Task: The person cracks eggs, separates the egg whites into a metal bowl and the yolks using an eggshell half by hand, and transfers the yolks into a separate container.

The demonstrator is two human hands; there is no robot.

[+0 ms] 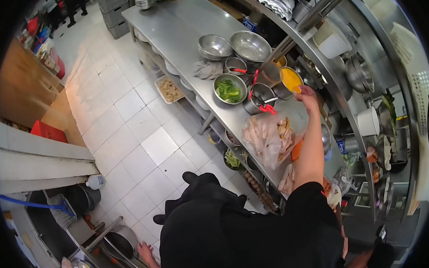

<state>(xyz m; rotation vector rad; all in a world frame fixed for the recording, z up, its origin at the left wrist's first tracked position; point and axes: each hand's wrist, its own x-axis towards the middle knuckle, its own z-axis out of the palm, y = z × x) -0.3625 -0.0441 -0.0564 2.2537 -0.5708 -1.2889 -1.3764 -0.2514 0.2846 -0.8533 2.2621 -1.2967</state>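
Observation:
My right hand [306, 97] reaches to the rim of a metal pot [283, 91] of yellow contents [290, 78]. Its fingers are closed together by a small yellow patch; what they grip, if anything, is unclear. Beside that pot stands a metal container [258, 102] with red-handled utensils [267, 109]. A bowl of chopped greens [228, 90] sits to its left. Below my right hand lies a clear plastic bag of pale raw meat [265, 141]. My left hand [146, 253] hangs low at my side with fingers apart, near a large metal pot [119, 242], holding nothing visible.
Metal bowls [250, 46] and a grey cloth [207, 70] rest on the long steel table [181, 20]. Overhead shelving [311, 46] edges the right side. A tray of food [169, 90] sits under the table. At lower left is a mop [62, 212]. People stand far off.

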